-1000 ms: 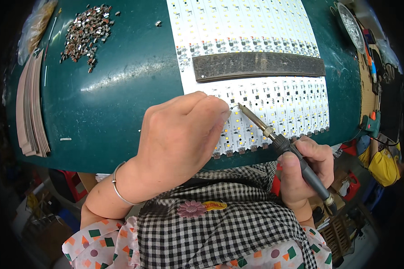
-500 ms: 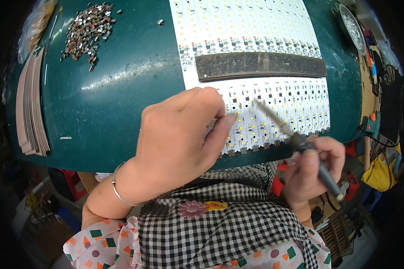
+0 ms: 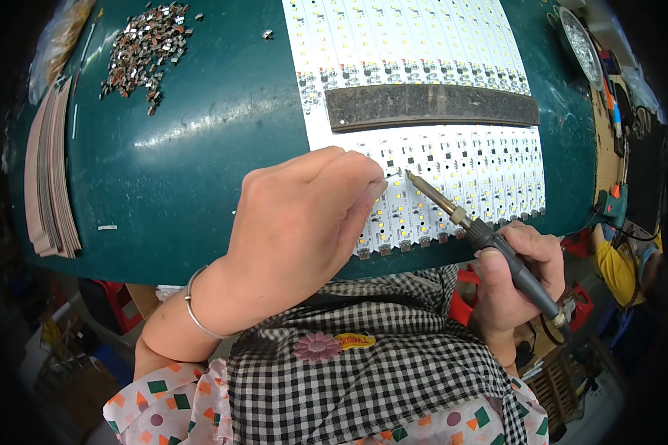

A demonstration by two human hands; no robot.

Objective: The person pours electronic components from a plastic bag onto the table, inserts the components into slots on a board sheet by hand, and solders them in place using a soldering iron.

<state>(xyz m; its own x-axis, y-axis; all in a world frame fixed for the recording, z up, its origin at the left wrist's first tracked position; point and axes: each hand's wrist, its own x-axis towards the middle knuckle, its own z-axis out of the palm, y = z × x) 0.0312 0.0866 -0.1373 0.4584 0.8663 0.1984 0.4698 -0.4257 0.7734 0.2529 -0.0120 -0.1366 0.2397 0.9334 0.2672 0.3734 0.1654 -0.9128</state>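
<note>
A white panel of LED circuit boards [image 3: 416, 222] lies on the green table, its rows dotted with yellow LEDs and black chips. Above its left part, my left hand [image 3: 304, 215] pinches a thin silvery wire, probably solder [image 3: 392, 176], whose short end pokes out past the fingertips. My right hand [image 3: 516, 278] grips a soldering iron [image 3: 453, 211] by its dark handle. The iron's tip points up and left, close to the wire's end over the boards; whether they touch, I cannot tell. Across the panel rests a dark flat bar [image 3: 430, 106].
Small metal-and-brown parts form a pile [image 3: 147, 52] at the far left. Below it stands a stack of pinkish strips [image 3: 50, 178] by the left edge. A metal bowl [image 3: 580, 48] sits far right, near a green tool [image 3: 614, 204]. The table's front edge runs before my apron.
The soldering iron has moved left and slightly down, its tip now close to my left fingertips. My left hand has shifted slightly, and the wire's end now shows.
</note>
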